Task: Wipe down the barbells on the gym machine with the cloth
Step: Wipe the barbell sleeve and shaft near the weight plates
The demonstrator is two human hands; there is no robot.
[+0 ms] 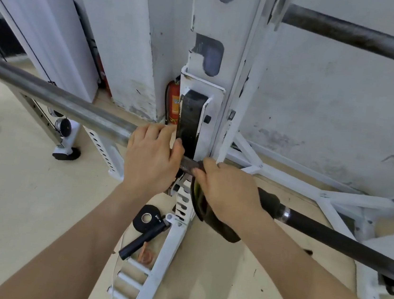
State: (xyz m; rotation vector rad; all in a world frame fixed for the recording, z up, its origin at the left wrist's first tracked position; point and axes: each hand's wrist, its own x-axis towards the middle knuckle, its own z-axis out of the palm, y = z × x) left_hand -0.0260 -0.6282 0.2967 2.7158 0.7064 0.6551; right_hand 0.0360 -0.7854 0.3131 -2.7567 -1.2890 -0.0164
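lower barbell [340, 244] is sitting in the hook of the white rack upright [216, 27], running from mid left of the frame down to the lower right edge. left hand [152, 158] is curling over the bare steel sleeve [60, 100] right beside the upright, steadying it. right hand [225, 190] is gripping the dark cloth [216, 223], which is wrapping the shaft just right of the upright. the cloth tail is hanging below the bar at centre frame. a short knurled patch [189, 164] is showing between the two hands. a loose black handle [146, 230] is lying on the floor below them, not interfering.

my read: wiping is under way on this bar, at the inner end of the shaft. can't tell how much of the black shaft toward lower right is already clean. next move is likely calling for sliding the cloth down the shaft toward lower right with a firm squeeze, left hand bracing against roll in the hook. second barbell [342, 30] is waiting at upper right.
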